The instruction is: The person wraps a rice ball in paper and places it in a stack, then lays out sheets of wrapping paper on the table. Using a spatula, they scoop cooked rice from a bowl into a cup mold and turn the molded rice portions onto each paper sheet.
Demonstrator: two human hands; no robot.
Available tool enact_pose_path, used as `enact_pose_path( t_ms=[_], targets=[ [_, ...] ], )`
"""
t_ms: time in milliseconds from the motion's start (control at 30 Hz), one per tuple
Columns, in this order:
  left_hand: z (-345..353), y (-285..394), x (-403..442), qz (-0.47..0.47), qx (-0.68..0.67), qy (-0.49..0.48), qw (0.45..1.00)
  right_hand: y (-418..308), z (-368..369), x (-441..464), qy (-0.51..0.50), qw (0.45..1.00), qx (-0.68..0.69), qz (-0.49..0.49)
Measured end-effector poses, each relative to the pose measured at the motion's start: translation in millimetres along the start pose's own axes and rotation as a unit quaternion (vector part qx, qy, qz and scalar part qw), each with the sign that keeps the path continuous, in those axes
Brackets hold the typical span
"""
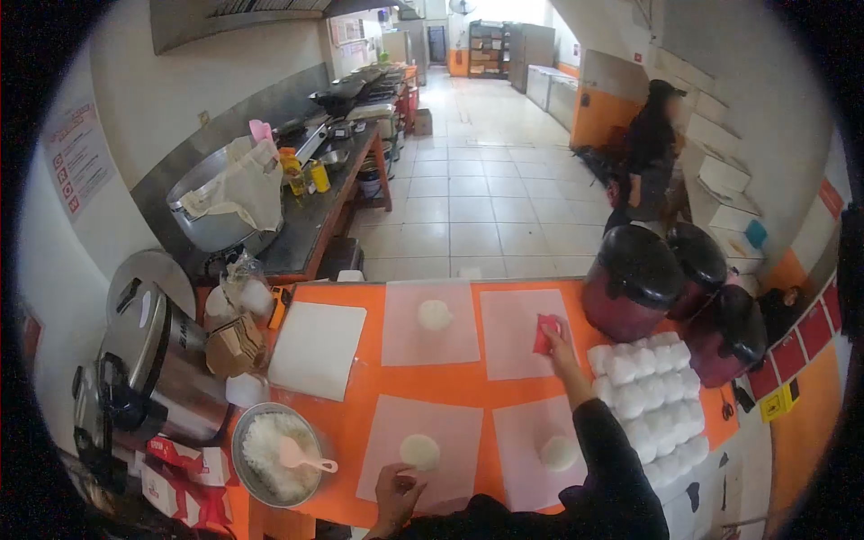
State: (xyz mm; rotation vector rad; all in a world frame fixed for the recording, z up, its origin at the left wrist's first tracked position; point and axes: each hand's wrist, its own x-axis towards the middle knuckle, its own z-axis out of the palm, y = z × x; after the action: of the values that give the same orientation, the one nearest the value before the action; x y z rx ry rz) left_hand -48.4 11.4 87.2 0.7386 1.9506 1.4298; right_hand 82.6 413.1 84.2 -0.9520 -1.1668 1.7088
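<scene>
My right hand point(562, 349) is closed on a small red packet-like item point(545, 331), held over the upper right paper sheet point(515, 355). What the item is exactly cannot be made out. Near the front edge, my left hand point(394, 495) has its fingers curled, just below a round white rice patty point(419, 453) on the lower left sheet point(441, 414). Anything between those fingers is hidden. Another rice patty point(435, 314) lies on the upper left sheet point(405, 346), and one more patty point(559, 454) on the lower right sheet point(517, 441), beside my right sleeve.
A metal bowl point(241, 468) of rice holds a pink paddle point(306, 456). White wrapped bundles point(648, 396) are stacked at right, before dark lidded containers point(630, 279). A paper stack point(317, 349), steel cooker point(184, 387) and red-white cartons point(184, 481) stand left. A person point(650, 153) is beyond.
</scene>
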Motion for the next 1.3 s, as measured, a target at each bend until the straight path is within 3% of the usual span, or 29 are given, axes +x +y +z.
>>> enact_pose_path(
  t_ms=[33,67,100,133,200,333,400,467,500,533,600,667,733,767,833,933,967,1000,1067,1133,1200,1300],
  targets=[
    [4.3,-0.3,-1.7,-0.003,0.005,0.009,1.0,6.6,-7.4,18.7,-0.008,1.0,0.004,0.005],
    [8.5,5.1,-3.1,0.034,0.043,0.035,0.998,14.7,-17.0,43.4,-0.031,0.966,-0.203,-0.154],
    [10.6,7.6,-2.3,0.071,0.083,0.06,0.992,17.5,-20.5,60.0,-0.049,0.866,-0.393,-0.306],
    [10.6,5.5,-1.6,0.07,0.093,0.066,0.991,22.8,-25.2,72.1,-0.052,0.87,-0.384,-0.303],
    [6.8,-2.2,-5.7,0.049,0.145,0.05,0.987,22.9,-28.5,81.4,-0.133,0.757,-0.544,-0.337],
    [8.7,-21.2,-18.6,-0.014,0.125,0.039,0.991,16.1,-19.0,87.7,-0.129,0.739,-0.586,-0.305],
    [13.4,-31.9,-33.4,-0.049,0.066,0.052,0.995,0.3,-13.2,75.9,-0.135,0.714,-0.655,-0.207],
    [17.8,-40.9,-34.1,-0.106,0.096,0.019,0.989,1.4,-13.1,82.2,-0.147,0.722,-0.634,-0.235],
    [13.9,-22.8,-33.6,-0.062,0.132,-0.025,0.989,1.4,-14.1,81.7,-0.139,0.711,-0.64,-0.254],
    [10.9,-34.2,-33.2,-0.067,0.13,-0.026,0.989,2.7,-16.8,80.8,-0.13,0.701,-0.647,-0.271],
    [8.0,-51.0,-27.4,-0.172,-0.058,0.008,0.983,6.6,-19.7,84.4,-0.129,0.713,-0.631,-0.277],
    [7.5,-39.8,-31.7,-0.168,-0.027,0.015,0.985,6.8,-21.2,86.0,-0.127,0.726,-0.615,-0.279],
    [3.8,-26.2,-21.8,-0.159,0.007,0.018,0.987,-3.7,-17.9,88.6,-0.118,0.754,-0.544,-0.347],
    [1.3,-27.2,-19.6,-0.078,0.13,0.027,0.988,-17.1,-15.1,85.7,-0.118,0.753,-0.55,-0.342],
    [-6.0,-29.1,-12.5,0.091,0.355,0.01,0.93,-43.4,-0.9,74.0,-0.009,0.885,-0.379,-0.272],
    [-12.2,-46.5,-7.2,0.125,0.407,-0.021,0.905,41.9,25.4,95.9,-0.094,0.927,-0.286,-0.225],
    [-18.9,-66.7,-8.5,0.147,0.496,-0.057,0.854,7.1,79.3,47.9,-0.12,0.892,-0.375,-0.222],
    [-20.0,-65.4,-10.7,0.149,0.497,-0.046,0.854,15.0,113.7,32.1,-0.211,0.888,-0.336,-0.232],
    [-22.9,-57.0,-16.2,0.193,0.605,-0.094,0.767,74.9,177.0,10.3,-0.239,0.874,-0.337,-0.256],
    [-23.0,-74.1,-23.4,0.214,0.61,-0.069,0.76,106.1,227.0,-7.4,-0.252,0.862,-0.323,-0.299],
    [-26.8,-78.5,-23.0,0.221,0.586,-0.062,0.777,121.4,274.2,-24.2,-0.255,0.879,-0.318,-0.248],
    [-33.3,-84.1,-22.0,0.23,0.559,-0.059,0.794,141.8,317.4,-30.8,-0.277,0.865,-0.314,-0.278]
  ],
)
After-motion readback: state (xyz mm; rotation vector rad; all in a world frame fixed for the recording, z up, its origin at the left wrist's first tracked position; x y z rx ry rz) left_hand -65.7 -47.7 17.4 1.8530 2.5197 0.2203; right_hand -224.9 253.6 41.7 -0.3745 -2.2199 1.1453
